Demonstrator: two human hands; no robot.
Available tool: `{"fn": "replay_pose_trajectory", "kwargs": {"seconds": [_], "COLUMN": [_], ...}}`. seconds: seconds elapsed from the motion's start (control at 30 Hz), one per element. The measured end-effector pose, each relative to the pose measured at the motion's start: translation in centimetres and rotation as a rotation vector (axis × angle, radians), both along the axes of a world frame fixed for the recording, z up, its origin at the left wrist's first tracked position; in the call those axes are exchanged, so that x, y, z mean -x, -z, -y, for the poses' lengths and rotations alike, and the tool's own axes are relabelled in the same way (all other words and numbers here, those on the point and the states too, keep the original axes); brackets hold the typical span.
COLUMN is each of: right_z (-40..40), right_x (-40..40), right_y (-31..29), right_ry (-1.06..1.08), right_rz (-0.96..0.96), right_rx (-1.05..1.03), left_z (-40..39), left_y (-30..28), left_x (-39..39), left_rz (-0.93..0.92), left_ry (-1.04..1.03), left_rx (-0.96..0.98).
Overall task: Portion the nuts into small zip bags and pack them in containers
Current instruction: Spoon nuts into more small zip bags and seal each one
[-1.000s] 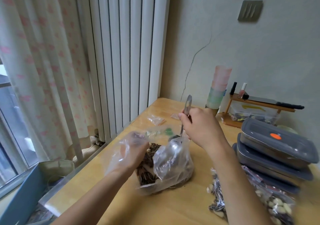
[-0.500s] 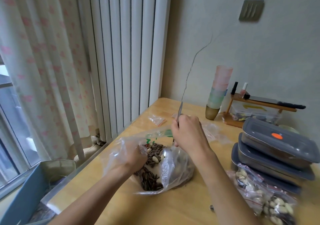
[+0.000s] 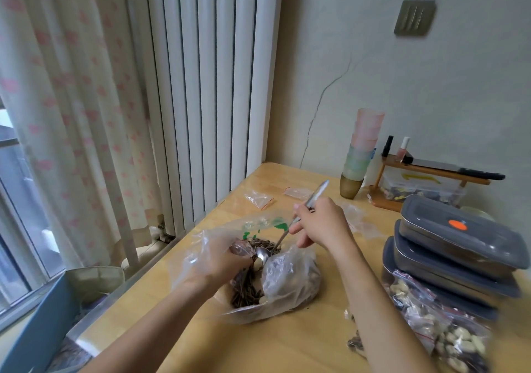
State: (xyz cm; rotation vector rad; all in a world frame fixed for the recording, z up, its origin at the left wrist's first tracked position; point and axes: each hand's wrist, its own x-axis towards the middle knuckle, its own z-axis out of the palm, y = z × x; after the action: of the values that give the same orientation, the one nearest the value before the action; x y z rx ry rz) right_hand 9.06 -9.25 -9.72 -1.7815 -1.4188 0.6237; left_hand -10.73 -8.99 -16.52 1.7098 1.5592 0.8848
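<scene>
A large clear plastic bag [image 3: 287, 280] of dark seeds and pale nuts [image 3: 247, 289] lies open on the wooden table [image 3: 287, 344]. My left hand [image 3: 227, 260] grips the bag's left edge through the plastic and holds its mouth open. My right hand [image 3: 321, 226] holds a metal spoon [image 3: 290, 229] by the handle, with the bowl down among the seeds. Two small empty zip bags [image 3: 260, 198] lie farther back. Filled zip bags of mixed nuts [image 3: 439, 326] sit at the right, beside three stacked grey-lidded containers [image 3: 457, 246].
Stacked pastel cups [image 3: 362, 151] and a small wooden shelf [image 3: 425, 171] with bottles and a knife stand by the back wall. A white radiator [image 3: 207, 85] and a curtain flank the table's left edge. A blue box [image 3: 37, 326] sits on the floor below.
My right hand has tilted the spoon from upright to slanted and dug its bowl into the seeds. My left hand has opened the bag wider. The view has shifted slightly.
</scene>
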Motion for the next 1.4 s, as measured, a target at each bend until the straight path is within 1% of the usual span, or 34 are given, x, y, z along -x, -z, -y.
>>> {"fn": "replay_pose_trajectory", "kwargs": {"seconds": [0.07, 0.2, 0.23, 0.33, 0.43, 0.47, 0.57, 0.7, 0.8, 0.93, 1.03, 1.13, 1.2, 1.3, 1.4], "right_z": [-0.5, -1.2, -1.2, -1.1, -0.7, -0.5, 0.0, 0.9, 1.7, 2.6, 2.9, 2.8, 2.5, 2.2, 2.2], "right_x": [-1.0, -2.4, -2.6, -3.2, -3.4, -3.4, -3.0, -2.2, -1.2, 0.4, 1.3, 1.7, 1.9, 2.0, 2.0], "right_y": [0.4, 0.7, 0.5, -0.2, -1.0, -1.3, -2.0, -2.7, -3.3, -4.2, -4.4, -4.0, -3.7, -3.5, -3.4], "right_ry": [0.029, 0.067, 0.074, 0.085, 0.088, 0.089, 0.086, 0.098, 0.063, -0.046, -0.179, -0.242, -0.24, -0.236, -0.229], "right_rz": [-0.074, -0.141, -0.144, -0.176, -0.18, -0.172, -0.135, -0.031, 0.08, 0.247, 0.408, 0.539, 0.571, 0.58, 0.568], "right_rx": [0.046, 0.078, 0.069, 0.024, -0.03, -0.049, -0.102, -0.175, -0.257, -0.405, -0.497, -0.57, -0.619, -0.658, -0.683], "left_z": [0.1, -2.4, -2.9, -1.6, -0.4, -0.2, -0.7, -0.9, -0.9, -0.8, -0.8, -1.4, -2.0, -2.1, -2.2], "left_y": [-0.2, 2.2, 2.8, 1.5, 0.6, 0.7, 1.7, 1.7, 1.5, 1.0, 0.9, 2.1, 3.0, 3.0, 3.1], "left_x": [-0.1, 0.0, 0.1, 0.0, -0.5, -0.8, -1.3, -1.5, -1.7, -1.8, -2.1, -2.3, -2.4, -2.6, -2.9], "left_rz": [0.014, 0.094, 0.067, 0.002, -0.061, -0.069, -0.012, -0.016, 0.024, -0.05, 0.025, 0.125, 0.188, 0.17, 0.279], "left_ry": [0.021, -0.072, -0.07, -0.052, 0.012, 0.022, 0.017, 0.019, 0.039, 0.075, 0.111, 0.064, 0.042, -0.021, -0.021], "left_rx": [0.007, -0.042, -0.064, 0.005, -0.039, -0.058, -0.1, -0.197, -0.197, -0.237, -0.222, -0.166, -0.123, -0.121, -0.08]}}
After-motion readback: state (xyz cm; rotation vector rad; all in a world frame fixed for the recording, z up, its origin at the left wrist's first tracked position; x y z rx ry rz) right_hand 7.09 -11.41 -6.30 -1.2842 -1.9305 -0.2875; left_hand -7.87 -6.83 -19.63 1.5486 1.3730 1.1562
